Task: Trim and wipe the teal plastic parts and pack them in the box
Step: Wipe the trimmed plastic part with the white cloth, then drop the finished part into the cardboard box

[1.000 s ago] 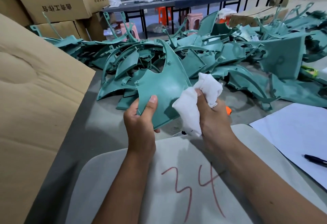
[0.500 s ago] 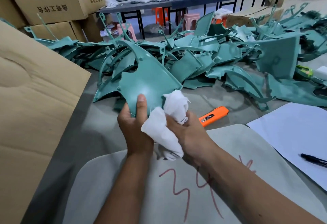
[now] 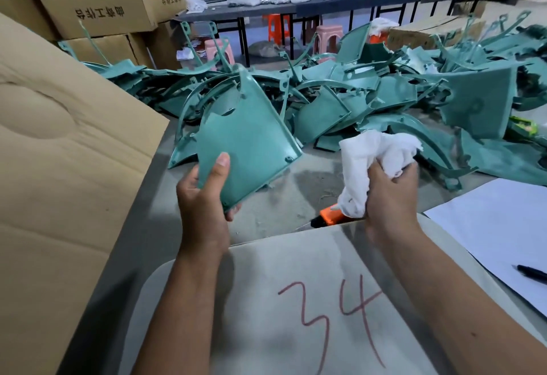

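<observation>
while left hand [image 3: 204, 197] grips teal part [image 3: 248, 143] | right hand [image 3: 390, 194] clutches white cloth [image 3: 373, 155]

Light: even indoor daylight, brightest at the far wall.
Shadows: soft, under the forearms on the tabletop [image 3: 296, 191].
Glare: mild on the paper [image 3: 503, 226] at right.
Blur: far right corner smeared; near area sharp.
Distortion: wide-angle bending at edges.

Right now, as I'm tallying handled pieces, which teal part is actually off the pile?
The fan-shaped teal panel that the left hand grips by its lower corner; every other teal part lies heaped on the table.
</observation>
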`<state>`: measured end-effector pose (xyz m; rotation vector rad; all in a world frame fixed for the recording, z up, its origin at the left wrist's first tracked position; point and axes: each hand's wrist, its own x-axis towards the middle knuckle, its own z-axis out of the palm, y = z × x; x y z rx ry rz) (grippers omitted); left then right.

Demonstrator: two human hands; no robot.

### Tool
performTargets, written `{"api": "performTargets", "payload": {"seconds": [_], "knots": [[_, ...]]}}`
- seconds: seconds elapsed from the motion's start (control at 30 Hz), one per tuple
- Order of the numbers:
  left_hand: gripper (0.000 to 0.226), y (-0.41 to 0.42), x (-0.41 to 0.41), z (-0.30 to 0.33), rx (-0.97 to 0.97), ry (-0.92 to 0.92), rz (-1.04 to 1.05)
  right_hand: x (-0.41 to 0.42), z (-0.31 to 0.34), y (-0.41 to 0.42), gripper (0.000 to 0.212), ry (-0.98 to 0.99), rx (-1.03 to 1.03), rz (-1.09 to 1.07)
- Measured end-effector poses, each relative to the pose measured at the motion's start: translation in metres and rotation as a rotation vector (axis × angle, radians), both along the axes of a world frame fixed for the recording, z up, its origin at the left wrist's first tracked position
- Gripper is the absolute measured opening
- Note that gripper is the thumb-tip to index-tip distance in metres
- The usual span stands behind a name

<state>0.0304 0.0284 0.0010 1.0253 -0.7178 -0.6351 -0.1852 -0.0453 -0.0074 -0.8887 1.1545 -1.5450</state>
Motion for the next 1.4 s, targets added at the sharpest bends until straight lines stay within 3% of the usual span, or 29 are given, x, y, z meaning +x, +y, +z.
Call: {"api": "performTargets", "payload": {"seconds": [0.1,0.23,0.3,0.4,0.47,0.57,0.6,0.7,0.83,0.87,0.97,1.03,1.1,1.17,1.2,1.27,1.33,1.4], "knots": [[0.016,0.001,0.001,0.002,-0.085,0.084,-0.046,0.014,0.001,0.013,0.028,0.014,-0.092,0.039],[0.025,0.001,-0.002,0.005,-0.146,0.134,-0.106,0.039,0.001,0.036,0.044,-0.303,-0.152,0.610],[0.030,0.001,-0.002,0.004,-0.129,0.086,-0.096,0.037,0.002,0.039,0.050,-0.187,-0.180,0.769],[0.029,0.001,-0.002,0.001,-0.030,-0.066,-0.024,0.028,0.001,0.031,0.037,0.364,-0.314,0.500],[0.029,0.002,-0.001,-0.001,0.037,-0.156,-0.006,0.021,0.002,0.025,0.025,0.525,-0.367,0.257],[0.029,0.003,-0.003,-0.002,0.077,-0.267,-0.066,0.016,0.005,0.024,0.046,0.099,-0.268,0.345],[0.033,0.004,-0.004,-0.002,0.094,-0.315,-0.082,0.015,0.006,0.024,0.049,0.040,-0.256,0.407],[0.041,0.006,-0.007,-0.002,0.129,-0.512,-0.072,0.018,0.001,0.022,0.034,0.291,-0.321,0.372],[0.059,0.008,-0.019,0.004,0.127,-0.815,0.201,0.020,-0.006,0.016,0.026,0.434,-0.409,0.211],[0.058,0.008,-0.023,0.006,0.115,-0.794,0.298,0.019,-0.007,0.016,0.026,0.438,-0.411,0.179],[0.056,0.004,-0.028,0.015,0.087,-0.315,0.556,0.014,-0.010,0.011,0.032,0.320,-0.312,0.149],[0.056,-0.002,-0.032,0.025,0.052,-0.176,0.597,0.008,-0.009,0.006,0.037,0.327,-0.294,0.109],[0.053,-0.008,-0.040,0.039,0.055,-0.272,0.575,0.005,-0.007,0.004,0.038,0.341,-0.312,0.078],[0.033,-0.018,-0.047,0.054,0.092,-0.355,0.535,0.005,-0.006,0.008,0.035,0.354,-0.356,0.065],[0.019,-0.022,-0.049,0.065,0.137,-0.361,0.493,0.006,-0.007,0.010,0.035,0.317,-0.354,0.097],[0.011,-0.028,-0.050,0.086,0.255,-0.336,0.352,0.009,-0.008,0.013,0.036,0.255,-0.344,0.181],[0.031,-0.030,-0.049,0.104,0.393,-0.414,0.160,0.010,-0.006,0.016,0.033,0.287,-0.366,0.212],[0.045,-0.025,-0.049,0.116,0.522,-0.612,-0.026,0.011,0.000,0.021,0.029,0.338,-0.401,0.179]]}}
